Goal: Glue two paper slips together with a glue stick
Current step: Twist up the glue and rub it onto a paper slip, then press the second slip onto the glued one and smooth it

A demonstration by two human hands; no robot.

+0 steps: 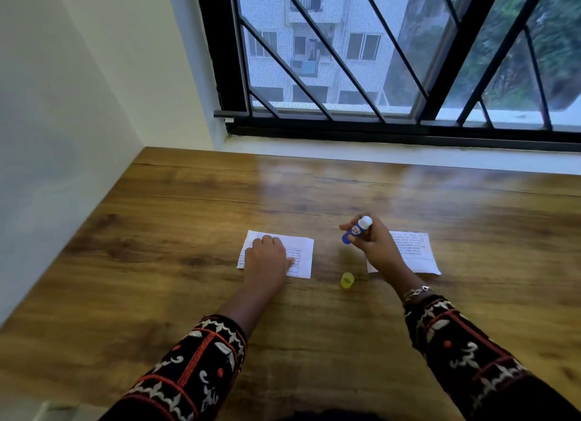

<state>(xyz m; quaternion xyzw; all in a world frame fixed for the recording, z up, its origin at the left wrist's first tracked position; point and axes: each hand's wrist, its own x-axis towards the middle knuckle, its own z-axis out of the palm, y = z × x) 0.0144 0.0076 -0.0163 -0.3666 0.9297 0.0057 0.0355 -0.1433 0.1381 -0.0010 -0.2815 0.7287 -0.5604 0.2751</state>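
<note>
Two printed white paper slips lie on the wooden table (188, 219). My left hand (267, 257) rests flat on the left slip (303, 251), fingers spread, pressing it down. My right hand (374, 244) hovers above the table between the slips, closed around a blue glue stick (356, 230). The stick is uncapped and its white glue tip points up and away from me. The right slip (415, 252) lies partly under my right wrist. The yellow cap (347, 280) stands on the table between my hands, nearer to me.
A white wall runs along the table's left edge. A window sill (377, 152) and a barred black window frame (345, 119) close off the far side.
</note>
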